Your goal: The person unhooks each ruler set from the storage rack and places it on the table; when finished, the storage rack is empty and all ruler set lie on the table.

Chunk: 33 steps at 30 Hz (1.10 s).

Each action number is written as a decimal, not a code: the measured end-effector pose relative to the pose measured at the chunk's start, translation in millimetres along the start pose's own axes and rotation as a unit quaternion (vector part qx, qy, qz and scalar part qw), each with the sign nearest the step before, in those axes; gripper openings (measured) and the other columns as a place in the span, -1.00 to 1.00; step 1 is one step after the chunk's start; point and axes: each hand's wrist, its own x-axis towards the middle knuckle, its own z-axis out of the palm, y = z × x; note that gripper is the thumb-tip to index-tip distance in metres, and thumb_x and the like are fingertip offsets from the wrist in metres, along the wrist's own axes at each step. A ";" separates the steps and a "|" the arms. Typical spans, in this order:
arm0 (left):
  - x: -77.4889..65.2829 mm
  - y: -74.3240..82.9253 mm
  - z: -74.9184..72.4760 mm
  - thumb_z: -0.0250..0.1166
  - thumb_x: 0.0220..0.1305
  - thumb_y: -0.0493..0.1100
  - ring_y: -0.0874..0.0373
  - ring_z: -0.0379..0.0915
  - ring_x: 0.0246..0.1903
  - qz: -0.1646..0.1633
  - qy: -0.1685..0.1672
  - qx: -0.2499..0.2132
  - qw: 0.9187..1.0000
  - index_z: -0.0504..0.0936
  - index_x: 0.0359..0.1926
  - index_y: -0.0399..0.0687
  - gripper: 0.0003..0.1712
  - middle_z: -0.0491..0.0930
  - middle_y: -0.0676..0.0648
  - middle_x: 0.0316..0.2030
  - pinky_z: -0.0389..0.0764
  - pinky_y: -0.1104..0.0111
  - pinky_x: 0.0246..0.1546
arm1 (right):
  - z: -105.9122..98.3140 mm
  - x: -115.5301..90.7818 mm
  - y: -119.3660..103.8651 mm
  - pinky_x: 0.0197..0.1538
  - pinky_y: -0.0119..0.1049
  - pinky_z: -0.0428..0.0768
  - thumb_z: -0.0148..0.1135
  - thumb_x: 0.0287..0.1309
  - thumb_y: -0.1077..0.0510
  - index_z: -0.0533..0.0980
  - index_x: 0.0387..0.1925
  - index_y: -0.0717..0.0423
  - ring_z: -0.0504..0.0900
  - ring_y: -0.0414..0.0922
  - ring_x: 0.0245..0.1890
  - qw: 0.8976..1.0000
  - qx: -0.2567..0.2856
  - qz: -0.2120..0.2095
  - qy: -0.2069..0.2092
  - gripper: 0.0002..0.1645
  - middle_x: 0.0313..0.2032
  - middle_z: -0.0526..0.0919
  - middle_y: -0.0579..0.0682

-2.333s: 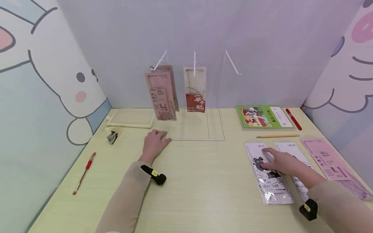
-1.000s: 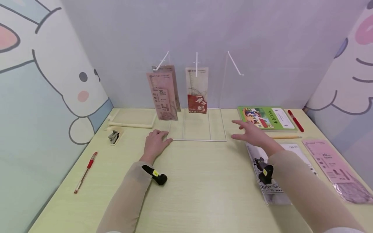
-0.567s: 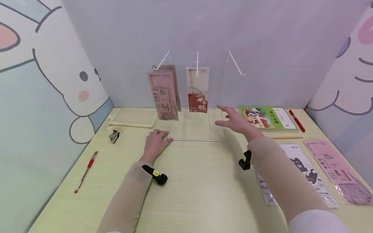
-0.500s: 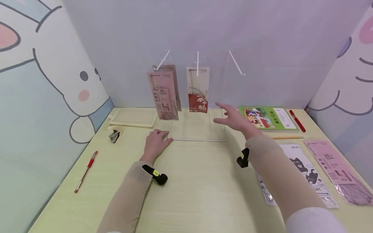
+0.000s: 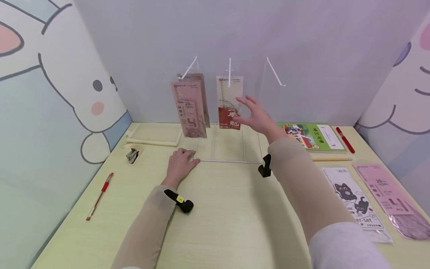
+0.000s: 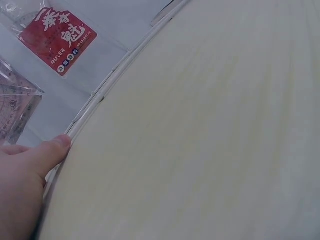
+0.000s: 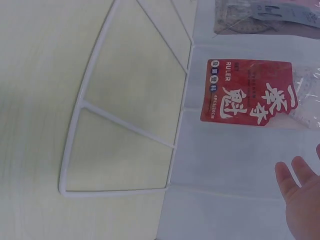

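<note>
Green book partly hidden by sleeve; right fingers apart, left fingers gripping rack.

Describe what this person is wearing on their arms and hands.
Both arms have long beige sleeves, and paler, greyish-white cloth shows farther up the right arm. At each wrist sits a small black device with a yellow label. The left hand and right hand wear no gloves.

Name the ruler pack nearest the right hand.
The red-and-white pack on the middle hook: the right hand hovers by it. The packs on the left hook and table are farther off.
</note>
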 end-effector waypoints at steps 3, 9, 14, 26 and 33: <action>-0.3 -0.1 -0.3 0.20 0.21 0.22 -0.08 0.30 -0.04 -0.001 -0.001 0.003 1.000 0.57 0.10 -0.02 -0.43 0.43 -0.19 -0.02 0.28 0.05 -0.05 | 1.1 2.6 -5.5 0.30 0.14 0.03 0.30 0.09 -0.14 0.08 0.42 -0.18 -0.10 0.10 0.40 1.000 0.003 0.002 0.000 -0.07 0.44 -0.17 0.05; -0.3 -0.4 -0.5 0.20 0.21 0.22 -0.09 0.30 -0.04 -0.002 0.000 0.003 1.000 0.57 0.10 -0.02 -0.43 0.43 -0.19 -0.02 0.28 0.04 -0.04 | 6.6 6.8 -10.1 0.30 0.13 0.04 0.26 0.10 -0.18 0.05 0.43 -0.25 -0.10 0.07 0.40 0.999 0.023 0.024 0.003 -0.07 0.44 -0.18 0.00; 0.6 0.3 -1.4 0.20 0.21 0.22 -0.09 0.30 -0.05 -0.003 0.000 0.004 1.000 0.57 0.10 -0.02 -0.43 0.43 -0.19 -0.02 0.28 0.04 -0.04 | 12.6 10.9 -10.5 0.27 0.11 0.11 0.27 0.12 -0.14 0.07 0.42 -0.25 0.00 0.08 0.36 0.999 0.038 0.033 0.002 -0.11 0.42 -0.11 0.05; 2.5 1.8 1.2 0.20 0.21 0.23 -0.07 0.28 -0.04 -0.004 -0.007 0.003 1.000 0.56 0.12 0.00 -0.42 0.41 -0.17 -0.01 0.27 0.06 -0.05 | 14.6 7.7 -5.0 0.20 0.09 0.25 0.27 0.14 -0.09 0.06 0.42 -0.17 0.19 0.14 0.26 0.995 0.092 0.041 0.008 -0.11 0.39 0.03 0.03; 0.4 -0.1 0.1 0.21 0.21 0.21 -0.11 0.30 -0.04 0.004 0.002 0.003 1.000 0.57 0.10 -0.03 -0.43 0.43 -0.20 -0.02 0.28 0.02 -0.03 | 17.4 -0.2 -4.7 0.07 -0.06 0.44 0.25 0.16 -0.08 0.14 0.39 -0.17 0.41 0.00 0.12 0.985 0.151 0.066 0.045 -0.19 0.34 0.11 -0.03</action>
